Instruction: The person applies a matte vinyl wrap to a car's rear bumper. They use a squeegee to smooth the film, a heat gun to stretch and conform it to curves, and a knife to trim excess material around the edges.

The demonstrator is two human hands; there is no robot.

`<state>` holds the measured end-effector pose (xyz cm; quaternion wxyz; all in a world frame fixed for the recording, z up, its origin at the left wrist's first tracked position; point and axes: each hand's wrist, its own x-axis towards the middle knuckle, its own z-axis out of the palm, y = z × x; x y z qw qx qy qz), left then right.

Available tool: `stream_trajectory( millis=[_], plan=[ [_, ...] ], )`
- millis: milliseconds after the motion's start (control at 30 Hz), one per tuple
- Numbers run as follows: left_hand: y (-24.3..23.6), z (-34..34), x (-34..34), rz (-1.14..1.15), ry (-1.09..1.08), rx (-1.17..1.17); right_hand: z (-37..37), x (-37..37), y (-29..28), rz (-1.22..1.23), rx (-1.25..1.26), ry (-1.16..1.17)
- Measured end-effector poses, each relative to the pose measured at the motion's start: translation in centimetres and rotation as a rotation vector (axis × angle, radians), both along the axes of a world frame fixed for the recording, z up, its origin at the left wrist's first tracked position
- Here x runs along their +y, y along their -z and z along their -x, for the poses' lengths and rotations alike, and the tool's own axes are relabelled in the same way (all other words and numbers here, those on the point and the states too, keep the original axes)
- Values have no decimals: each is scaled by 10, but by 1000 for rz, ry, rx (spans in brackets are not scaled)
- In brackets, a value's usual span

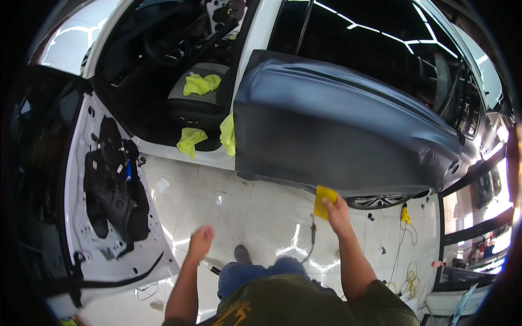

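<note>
The right hand (336, 213) grips a yellow scraper (322, 196), thumb across its face. The left hand (202, 242) hangs apart, above the floor (220, 190); its fingers look curled and nothing shows in it, but how tightly it is closed I cannot tell.

Ahead of the right hand, a dark blue-grey film (326, 130) drapes over the side of the white car, its lower border just by the scraper's top; whether they touch is unclear. Beyond the right hand, to its right, a wheel (379, 201) shows under the film, and creases gather near that end. Ahead of the left hand, a yellow cloth (191, 142) lies on the door sill.

The step in hand seems to be fitting the film: it appears laid on but not fully smoothed. The next move probably calls for the left hand to steady the film while the right presses the scraper flat along it, working out the creases.
</note>
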<state>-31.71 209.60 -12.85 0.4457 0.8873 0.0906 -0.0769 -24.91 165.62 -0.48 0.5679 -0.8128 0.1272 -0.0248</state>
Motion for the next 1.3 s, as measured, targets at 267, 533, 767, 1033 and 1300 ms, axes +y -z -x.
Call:
stream_trajectory(
  millis=[267,533,767,1033,1300],
  plan=[
    [-161,-326,-46,587,168,-420,-115,-4,-82,531,-373,244],
    [-236,-448,-70,579,410,-141,-219,38,-137,922,-521,460],
    [-216,-489,-71,570,573,-92,-276,121,-141,1086,-511,433],
    [-228,-507,-68,590,836,-58,-291,271,-102,1052,-397,433],
    [-117,-506,-7,719,1105,153,-275,294,-148,393,-184,589]
  ],
)
